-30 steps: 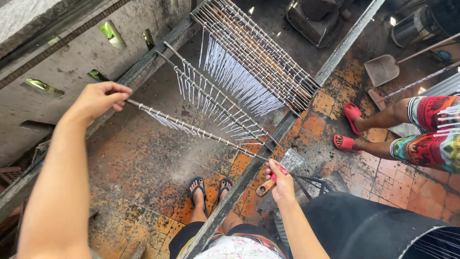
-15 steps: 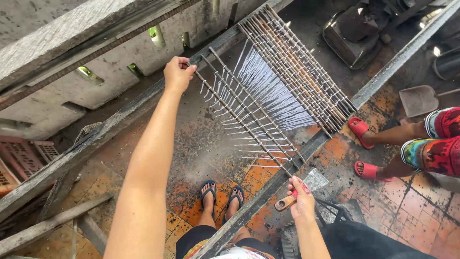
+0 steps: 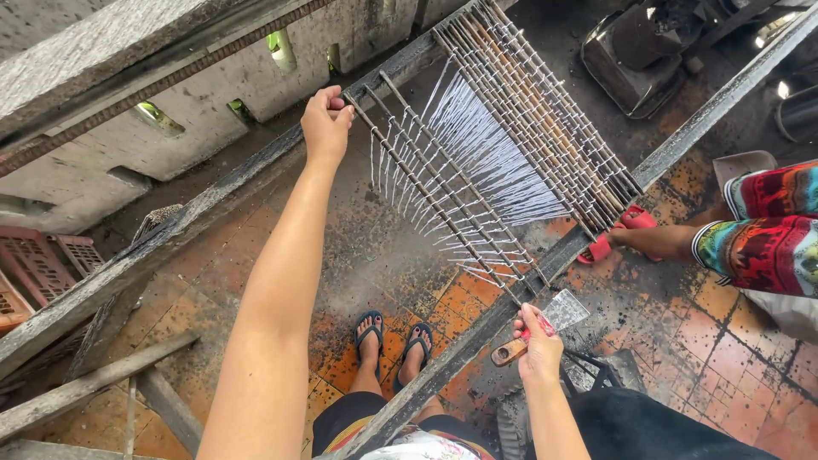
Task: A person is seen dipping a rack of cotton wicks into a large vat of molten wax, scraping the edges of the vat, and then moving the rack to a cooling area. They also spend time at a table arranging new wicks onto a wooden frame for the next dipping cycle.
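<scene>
My left hand (image 3: 327,122) grips the far end of a long metal rod (image 3: 432,203) strung with thin white hanging sticks. The rod lies across two dark parallel rails, beside two similar rods. My right hand (image 3: 536,342) steadies the rod's near end on the right rail (image 3: 477,336) while holding a scraper (image 3: 539,328) with a wooden handle and a flat metal blade. Beyond them a dense row of several rods (image 3: 532,111) carries a fan of white sticks (image 3: 486,153).
My feet in dark sandals (image 3: 392,341) stand on stained orange tiles. A person in colourful shorts (image 3: 767,230) and red slippers stands at the right. The left rail (image 3: 170,238) runs by a concrete wall. Metal containers (image 3: 639,60) sit at the top right, a pink crate (image 3: 34,273) at the left.
My hands carried the rod from the open gap up towards the other rods and set it beside them. The person at the right stepped closer to the rail.
</scene>
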